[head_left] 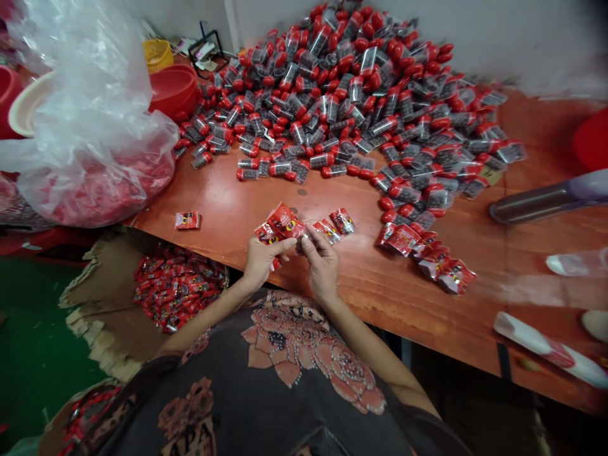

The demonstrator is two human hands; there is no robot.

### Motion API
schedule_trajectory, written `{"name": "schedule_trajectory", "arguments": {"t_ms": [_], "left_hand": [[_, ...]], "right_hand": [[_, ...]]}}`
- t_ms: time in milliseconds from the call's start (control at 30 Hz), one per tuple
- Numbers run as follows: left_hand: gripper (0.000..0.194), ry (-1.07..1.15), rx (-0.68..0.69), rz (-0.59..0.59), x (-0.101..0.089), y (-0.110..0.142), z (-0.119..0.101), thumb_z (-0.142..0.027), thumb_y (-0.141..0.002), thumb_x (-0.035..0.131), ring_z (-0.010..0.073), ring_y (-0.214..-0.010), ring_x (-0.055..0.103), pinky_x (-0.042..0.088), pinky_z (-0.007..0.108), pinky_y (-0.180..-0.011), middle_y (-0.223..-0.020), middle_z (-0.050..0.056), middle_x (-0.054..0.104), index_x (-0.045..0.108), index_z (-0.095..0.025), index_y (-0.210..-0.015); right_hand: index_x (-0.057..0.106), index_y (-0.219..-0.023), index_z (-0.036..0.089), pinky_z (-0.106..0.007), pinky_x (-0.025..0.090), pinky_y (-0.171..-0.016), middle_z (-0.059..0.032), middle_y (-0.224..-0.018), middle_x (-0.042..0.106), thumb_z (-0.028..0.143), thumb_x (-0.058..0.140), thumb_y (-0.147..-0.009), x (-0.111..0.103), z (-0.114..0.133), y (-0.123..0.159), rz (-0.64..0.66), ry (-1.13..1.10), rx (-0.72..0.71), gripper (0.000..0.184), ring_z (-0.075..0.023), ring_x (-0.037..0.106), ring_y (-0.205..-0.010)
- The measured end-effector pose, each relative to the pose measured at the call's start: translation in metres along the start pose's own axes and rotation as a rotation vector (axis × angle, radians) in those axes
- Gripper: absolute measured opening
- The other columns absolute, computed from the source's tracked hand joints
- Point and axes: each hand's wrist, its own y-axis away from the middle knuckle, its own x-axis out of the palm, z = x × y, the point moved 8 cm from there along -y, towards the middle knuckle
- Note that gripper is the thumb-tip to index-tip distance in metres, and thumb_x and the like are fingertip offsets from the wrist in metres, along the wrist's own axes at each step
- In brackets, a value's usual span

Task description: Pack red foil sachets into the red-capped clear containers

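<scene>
My left hand (pixel 263 261) is closed, thumb on top, on a small red printed packet (pixel 285 221) at the table's front edge. Another red packet (pixel 266 233) shows just behind the left fingers; whether that hand also grips it I cannot tell. My right hand (pixel 323 266) pinches at the right-hand end of the held packet, its thumb and fingertips meeting the left thumb there. What lies between the right fingertips is too small to make out. Two more red packets, one of them this packet (pixel 342 221), lie on the table just beyond the right hand.
A large heap of clear tubes with red caps (pixel 327 88) covers the back of the wooden table (pixel 218 196). Packets (pixel 451 273) lie in a row at right, one packet (pixel 187 220) at left. A plastic bag (pixel 104 158) stands left; below, a carton (pixel 99 297) holds packets.
</scene>
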Motion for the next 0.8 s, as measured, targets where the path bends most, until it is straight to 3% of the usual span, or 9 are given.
{"name": "schedule_trajectory", "arguments": {"t_ms": [133,400,600,800], "left_hand": [[0.030,-0.004,-0.002,-0.007,-0.002,-0.002,-0.005,-0.032,-0.057,0.089,0.0086,-0.037,0.052,0.039,0.022,-0.034,-0.064,0.000,0.068,0.069,-0.016,-0.073],[0.033,0.048,-0.006,-0.026,0.002,0.002,0.005,-0.033,-0.057,0.089,0.0075,-0.039,0.053,0.038,0.021,-0.034,-0.071,0.001,0.071,0.068,-0.015,-0.077],[0.031,0.063,0.013,0.011,0.001,0.000,-0.003,-0.034,-0.060,0.087,0.0051,-0.035,0.047,0.036,0.020,-0.033,-0.064,0.000,0.066,0.064,-0.015,-0.070],[0.026,0.045,0.026,0.047,0.002,-0.001,-0.009,-0.034,-0.063,0.086,0.0067,-0.035,0.048,0.037,0.021,-0.034,-0.055,-0.003,0.061,0.066,-0.018,-0.072]], "right_hand": [[0.066,-0.125,0.036,-0.041,0.061,-0.083,-0.0044,-0.118,0.060,0.034,0.069,-0.084,0.001,0.001,0.005,0.054,0.062,-0.049,0.042,-0.0185,0.062,-0.096],[0.064,-0.129,0.037,-0.035,0.062,-0.077,-0.0021,-0.099,0.052,0.032,0.065,-0.087,0.002,0.008,0.011,-0.022,0.146,-0.126,0.042,-0.0152,0.059,-0.085],[0.065,-0.123,0.039,-0.036,0.063,-0.073,-0.0028,-0.106,0.051,0.032,0.066,-0.087,0.006,0.014,0.010,0.078,0.099,-0.162,0.037,-0.0178,0.059,-0.093],[0.062,-0.128,0.043,-0.038,0.059,-0.078,-0.0020,-0.100,0.051,0.029,0.063,-0.089,0.012,0.023,0.012,0.187,0.259,-0.265,0.041,-0.0177,0.058,-0.091]]}}
